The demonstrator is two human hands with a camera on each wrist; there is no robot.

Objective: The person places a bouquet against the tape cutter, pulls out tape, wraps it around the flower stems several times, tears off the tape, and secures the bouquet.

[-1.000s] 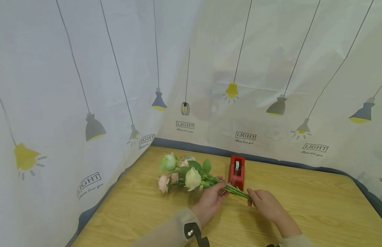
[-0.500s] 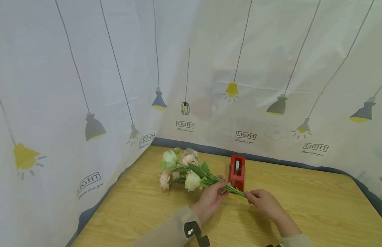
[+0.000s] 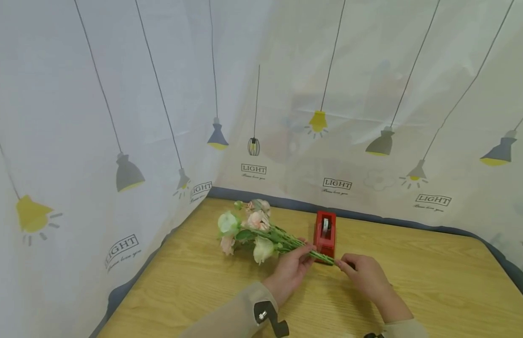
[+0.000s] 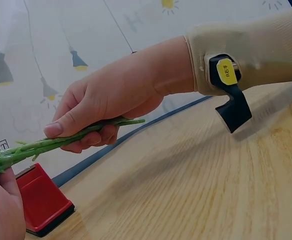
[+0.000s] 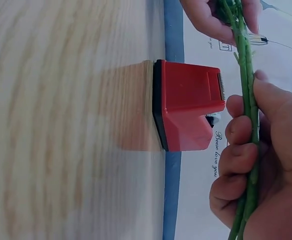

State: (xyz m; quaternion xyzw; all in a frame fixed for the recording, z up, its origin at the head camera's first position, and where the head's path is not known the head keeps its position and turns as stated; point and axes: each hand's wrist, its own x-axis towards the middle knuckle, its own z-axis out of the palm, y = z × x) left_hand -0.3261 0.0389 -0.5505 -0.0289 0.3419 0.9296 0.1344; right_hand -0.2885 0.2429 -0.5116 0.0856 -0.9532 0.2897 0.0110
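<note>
A bunch of artificial flowers (image 3: 263, 249), with cream, pale green and pink blooms, lies along the head view with its heads to the left. My left hand (image 3: 288, 272) holds the green stems (image 5: 247, 75) partway down. Lower on the stems, my right hand (image 4: 106, 97) grips them, its fingers curled round and its thumb (image 4: 54, 130) pressed along them. Something clear and shiny like tape (image 4: 2, 161) shows on the stems beside my left hand. A red tape dispenser (image 3: 326, 230) with a small roll stands just behind the stems, partly covered by them.
Everything is over a light wooden table (image 3: 434, 272). A cloth curtain printed with lamps (image 3: 371, 94) hangs behind and to the left, its dark blue border (image 3: 282, 203) along the table's far edge.
The flower bunch has turned about its stems, bringing a pink bloom up on top while the leaves shift round. My right hand's fingers have moved slightly at the stem ends; my left hand stays in place.
</note>
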